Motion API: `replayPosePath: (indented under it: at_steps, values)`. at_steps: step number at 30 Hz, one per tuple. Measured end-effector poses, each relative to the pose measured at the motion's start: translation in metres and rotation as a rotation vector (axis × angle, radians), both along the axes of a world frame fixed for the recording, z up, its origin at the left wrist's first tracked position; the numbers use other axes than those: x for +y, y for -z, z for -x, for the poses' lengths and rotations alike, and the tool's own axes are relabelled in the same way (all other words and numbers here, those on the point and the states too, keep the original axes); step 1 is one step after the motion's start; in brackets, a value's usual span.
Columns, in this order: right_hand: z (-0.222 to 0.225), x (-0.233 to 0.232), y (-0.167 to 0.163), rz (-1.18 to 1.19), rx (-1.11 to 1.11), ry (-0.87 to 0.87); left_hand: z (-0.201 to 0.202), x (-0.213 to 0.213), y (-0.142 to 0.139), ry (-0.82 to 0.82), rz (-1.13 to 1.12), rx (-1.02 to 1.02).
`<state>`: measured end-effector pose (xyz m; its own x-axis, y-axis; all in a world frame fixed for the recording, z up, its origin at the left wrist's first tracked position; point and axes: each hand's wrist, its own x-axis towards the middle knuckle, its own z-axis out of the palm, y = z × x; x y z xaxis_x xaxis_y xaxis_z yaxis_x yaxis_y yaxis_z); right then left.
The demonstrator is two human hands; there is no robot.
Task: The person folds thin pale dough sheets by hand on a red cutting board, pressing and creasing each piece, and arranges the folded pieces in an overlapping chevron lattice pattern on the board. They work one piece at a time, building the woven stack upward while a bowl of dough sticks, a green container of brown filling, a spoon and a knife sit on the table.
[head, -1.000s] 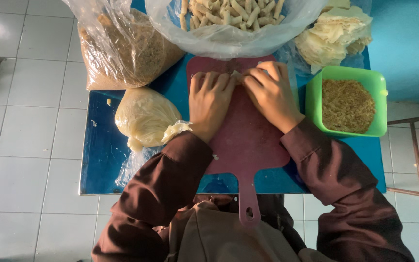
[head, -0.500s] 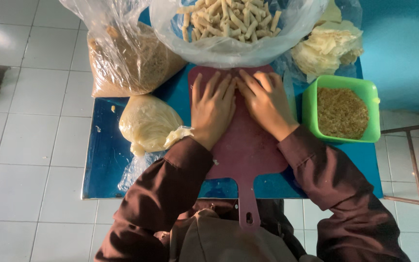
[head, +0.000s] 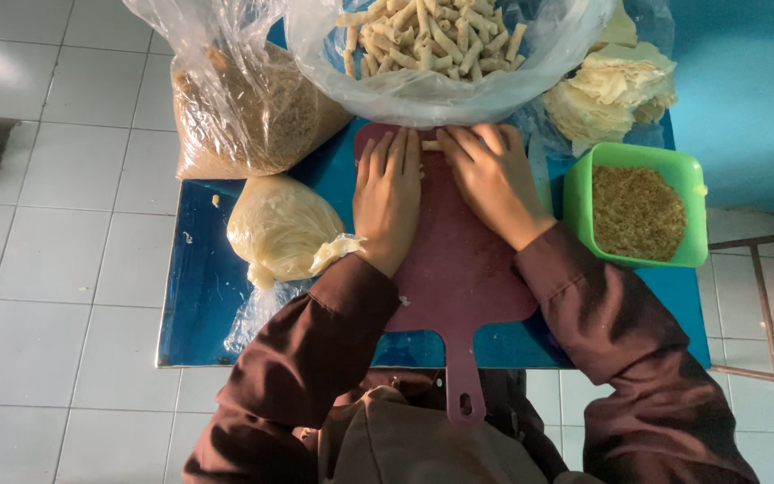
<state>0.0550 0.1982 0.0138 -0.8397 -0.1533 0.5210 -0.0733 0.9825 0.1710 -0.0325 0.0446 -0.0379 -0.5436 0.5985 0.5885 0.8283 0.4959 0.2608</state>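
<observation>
Both hands were down flat on the maroon board (head: 459, 269), which lay on the blue worktop (head: 199, 305) with its handle toward the person. The left hand (head: 387, 202) had its fingers straight and close together, palm pressed to the board; the right hand (head: 494, 184) lay beside it, fingers stretched forward and slightly spread. Between the fingertips sat a small pale roll (head: 430, 144), only its end showing, so how much of it the fingers covered could not be told. Just beyond, a clear bag of finished rolls (head: 427, 40) overhung the board's far edge, its top cut off by the frame. A bag of brown crumbs (head: 244, 116) stood at left, a knotted bag of pale dough (head: 279, 229) near the left wrist. At right, a green tub (head: 638, 211) held crumbs, with wrappers (head: 611, 90) stacked behind it, partly behind plastic.
</observation>
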Motion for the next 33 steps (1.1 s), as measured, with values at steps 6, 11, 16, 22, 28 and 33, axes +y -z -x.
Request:
replayPosePath:
  at_steps: [6, 11, 16, 22, 28, 33]
  values:
    - [0.013, 0.000, -0.012, 0.126, 0.008, 0.060, -0.025, -0.004, 0.001, -0.141, -0.009, 0.115]
    - [-0.016, 0.011, -0.060, 0.731, -0.358, 0.086, -0.035, -0.010, -0.007, -0.115, 0.013, 0.093]
    - [0.009, 0.068, -0.112, 0.916, -0.251, -0.051, -0.038, -0.013, -0.014, -0.087, 0.055, 0.081]
    - [0.002, 0.137, -0.146, 0.117, -0.016, 0.271, -0.038, -0.017, -0.026, -0.032, -0.052, 0.050]
    - [-0.014, 0.144, -0.107, 0.262, -0.531, 0.574, -0.044, -0.019, -0.033, 0.079, -0.052, 0.002]
    - [-0.021, 0.152, -0.108, 0.365, -0.438, 0.523, -0.045, -0.020, -0.031, 0.160, -0.064, -0.075]
